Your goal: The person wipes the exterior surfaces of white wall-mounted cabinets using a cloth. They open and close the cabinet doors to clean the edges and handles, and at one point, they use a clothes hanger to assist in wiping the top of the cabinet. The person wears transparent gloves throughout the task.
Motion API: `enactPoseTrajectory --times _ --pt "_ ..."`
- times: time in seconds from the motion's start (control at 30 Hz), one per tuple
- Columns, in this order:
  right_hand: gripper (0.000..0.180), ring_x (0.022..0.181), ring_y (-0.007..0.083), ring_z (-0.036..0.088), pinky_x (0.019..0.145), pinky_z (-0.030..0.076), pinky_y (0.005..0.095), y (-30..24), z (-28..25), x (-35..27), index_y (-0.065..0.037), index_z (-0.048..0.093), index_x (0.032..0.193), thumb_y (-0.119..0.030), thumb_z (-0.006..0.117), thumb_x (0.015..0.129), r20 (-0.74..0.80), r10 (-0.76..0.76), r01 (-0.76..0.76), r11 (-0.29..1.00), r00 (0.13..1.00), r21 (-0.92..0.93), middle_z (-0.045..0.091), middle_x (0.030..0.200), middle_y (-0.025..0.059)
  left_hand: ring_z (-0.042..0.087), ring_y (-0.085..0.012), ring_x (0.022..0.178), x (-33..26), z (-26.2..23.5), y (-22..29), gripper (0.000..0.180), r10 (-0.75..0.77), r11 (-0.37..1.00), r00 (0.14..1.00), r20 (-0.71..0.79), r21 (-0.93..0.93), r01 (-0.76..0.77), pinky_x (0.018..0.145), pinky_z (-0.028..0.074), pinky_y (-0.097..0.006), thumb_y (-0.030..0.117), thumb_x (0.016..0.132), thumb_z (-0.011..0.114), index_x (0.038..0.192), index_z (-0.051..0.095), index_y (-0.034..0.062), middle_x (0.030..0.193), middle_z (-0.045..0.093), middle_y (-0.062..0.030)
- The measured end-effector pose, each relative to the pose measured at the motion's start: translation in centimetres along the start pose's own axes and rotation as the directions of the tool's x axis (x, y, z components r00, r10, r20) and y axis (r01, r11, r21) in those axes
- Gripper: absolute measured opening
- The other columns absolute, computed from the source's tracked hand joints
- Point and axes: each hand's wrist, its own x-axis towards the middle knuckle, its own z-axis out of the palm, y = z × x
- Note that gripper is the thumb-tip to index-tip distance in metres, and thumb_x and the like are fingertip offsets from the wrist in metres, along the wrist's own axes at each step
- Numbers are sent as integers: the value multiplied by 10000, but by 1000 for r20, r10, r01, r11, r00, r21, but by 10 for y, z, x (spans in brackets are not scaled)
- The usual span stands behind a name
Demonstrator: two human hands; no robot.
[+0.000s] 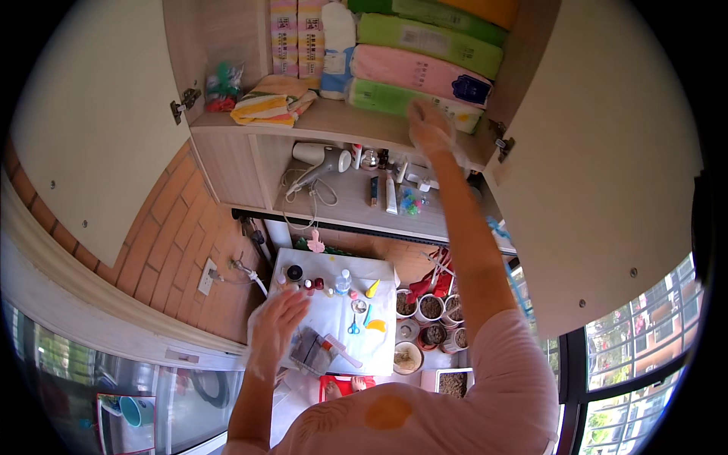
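Note:
My right hand (431, 127), in a thin clear plastic glove, reaches up to the cabinet's upper shelf. Its fingertips are in front of the lowest green tissue pack (379, 96); blur hides whether they touch it. A pink tissue pack (417, 70) and more green packs lie stacked above. Lower down, my left hand (279, 322), also gloved, hovers over the left side of the white table (379, 277), fingers stretched out and holding nothing. Close to it are a black round jar (294, 271), a clear bottle (343, 282) and blue scissors (354, 326).
Cabinet doors stand wide on the left (98, 136) and right (607, 182). A folded striped towel (273, 101) shares the upper shelf. Below are a hair dryer (322, 159) with its cord and a white tube (390, 193). Several soil-filled pots (432, 307) stand right of the table.

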Motion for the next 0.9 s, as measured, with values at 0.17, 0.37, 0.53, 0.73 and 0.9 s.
enactPoseTrajectory --times 0.17,0.37,0.53,0.73,0.9 --pt "295 888 353 589 795 447 435 16 52 25 -50 603 1034 -224 461 842 388 -28 164 933 921 -320 605 1006 215 565 -310 1027 -62 -105 -43 422 -33 999 906 -422 -19 28 900 457 -376 282 892 512 1176 476 -28 1110 553 -190" --pt "309 899 353 589 799 451 438 -48 157 47 -68 593 1073 -187 437 834 482 -342 494 837 807 -234 604 992 221 569 -313 1008 -94 -136 -85 401 -62 994 819 -570 -110 -1 867 468 -376 270 897 490 1166 471 -28 1103 554 -185" --pt "332 907 353 590 802 455 440 -55 205 81 -82 584 1105 -156 416 828 680 -492 778 600 544 -188 603 980 226 568 -305 1005 -75 -100 -78 400 -94 991 848 -521 -131 29 877 462 -380 276 911 486 1171 459 -27 1110 550 -184" --pt "368 913 373 584 789 461 430 72 80 44 -90 558 1131 -119 455 779 272 -179 249 936 946 -249 606 983 216 565 -278 977 -73 -108 -75 352 -136 988 869 -476 -127 85 875 452 -376 251 865 566 1113 505 10 1051 573 -138" --pt "353 967 342 575 792 463 454 100 43 53 -96 587 1100 -193 528 766 419 31 218 817 908 -533 602 1058 174 544 -274 997 -60 -115 -73 380 -82 996 874 -479 -59 61 874 451 -375 267 875 543 1135 489 -4 1086 553 -144"
